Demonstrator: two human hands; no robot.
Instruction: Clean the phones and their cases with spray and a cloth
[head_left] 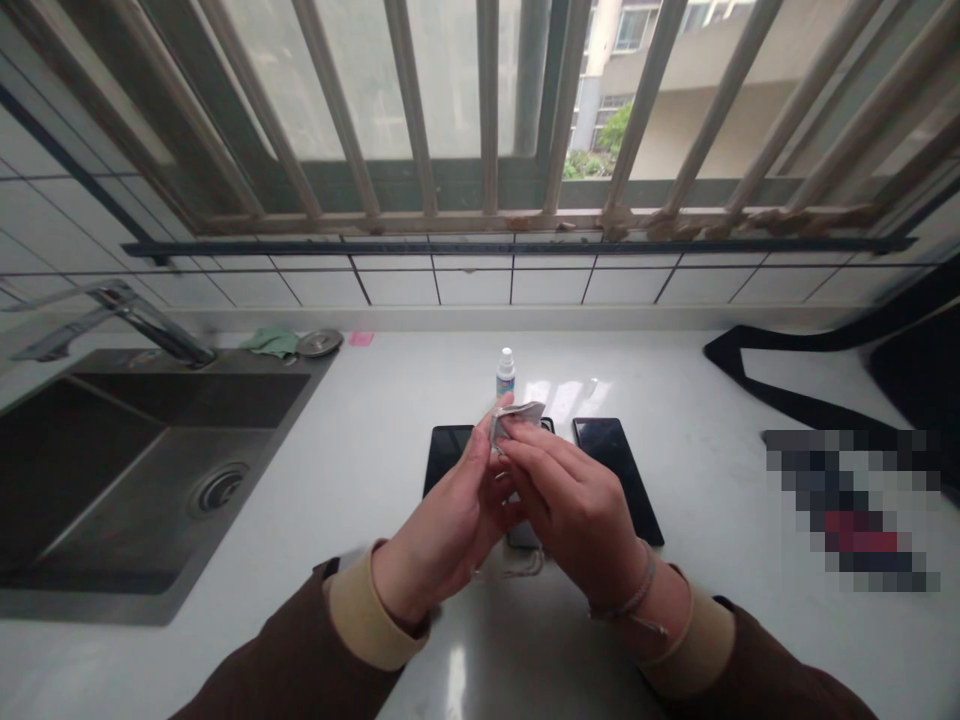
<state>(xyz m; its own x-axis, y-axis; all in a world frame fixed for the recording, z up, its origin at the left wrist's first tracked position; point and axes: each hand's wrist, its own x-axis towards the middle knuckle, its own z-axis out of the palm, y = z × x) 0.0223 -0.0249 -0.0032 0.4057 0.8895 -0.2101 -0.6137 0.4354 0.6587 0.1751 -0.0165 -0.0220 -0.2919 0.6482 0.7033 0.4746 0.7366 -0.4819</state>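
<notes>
My left hand [457, 510] and my right hand [581, 500] meet above the counter, closed around a small, folded greyish cloth [527, 411]. The fingers of my right hand press the cloth toward my left thumb; whether something else lies inside it is hidden. Just behind the hands stands a small white bottle [506, 380] with a coloured label. Below them are a black phone-like slab [448, 452] at left, a longer dark slab [619, 475] at right, and a partly covered dark device [523, 535] between, with a thin cord [529, 566] near it.
A steel sink [142, 500] with a faucet [150, 320] is at left. Near its back edge lie a green cloth [271, 342], a round metal strainer [320, 343] and a pink slip [361, 339]. A black strap [795, 400] and bag lie at right. A barred window rises behind.
</notes>
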